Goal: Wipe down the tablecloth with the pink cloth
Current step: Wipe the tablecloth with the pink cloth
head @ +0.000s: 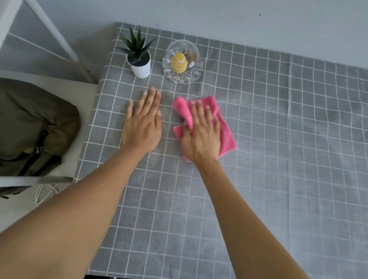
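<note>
A grey tablecloth (264, 144) with a white grid covers the table. On its left half lies a crumpled pink cloth (226, 133). My right hand (200, 136) presses flat on the pink cloth with straight fingers, covering its middle. My left hand (143, 124) lies flat on the bare tablecloth just left of the cloth, fingers straight and together, holding nothing.
A small spiky plant in a white pot (140, 63) and a cut-glass bowl (183, 62) holding a yellow item stand just beyond my hands. A dark green bag (24, 125) sits on a seat beside the table's left edge. A wall runs behind the table.
</note>
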Demonstrator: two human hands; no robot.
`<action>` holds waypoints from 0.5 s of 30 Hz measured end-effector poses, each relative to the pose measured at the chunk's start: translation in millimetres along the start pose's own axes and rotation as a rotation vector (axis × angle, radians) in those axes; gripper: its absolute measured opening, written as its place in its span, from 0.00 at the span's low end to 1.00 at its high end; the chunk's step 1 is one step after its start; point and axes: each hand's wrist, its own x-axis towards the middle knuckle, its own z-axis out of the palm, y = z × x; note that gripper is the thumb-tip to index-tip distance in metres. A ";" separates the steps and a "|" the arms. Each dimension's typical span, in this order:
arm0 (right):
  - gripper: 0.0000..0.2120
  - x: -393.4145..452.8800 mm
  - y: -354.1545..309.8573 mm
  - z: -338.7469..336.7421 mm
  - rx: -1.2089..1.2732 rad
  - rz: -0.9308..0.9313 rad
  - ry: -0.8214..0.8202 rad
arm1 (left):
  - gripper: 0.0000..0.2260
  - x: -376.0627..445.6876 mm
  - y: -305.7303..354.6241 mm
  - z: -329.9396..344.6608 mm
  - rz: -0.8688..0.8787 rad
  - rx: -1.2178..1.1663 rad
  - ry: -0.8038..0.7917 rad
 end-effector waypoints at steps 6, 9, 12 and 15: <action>0.31 2.5 5.2 0.4 0.039 -0.157 -0.015 | 0.23 -0.1 -0.2 -1.7 0.010 -0.012 -0.007; 0.31 17.7 36.1 -13.1 -0.015 -0.009 0.030 | 0.23 -0.2 0.1 -0.9 0.001 -0.010 -0.012; 0.29 27.3 56.8 -23.2 0.074 0.127 0.079 | 0.23 0.9 -0.8 0.8 -0.005 0.000 -0.010; 0.28 26.4 40.0 -20.9 0.089 0.181 0.094 | 0.23 1.3 -1.0 2.1 -0.014 0.013 -0.012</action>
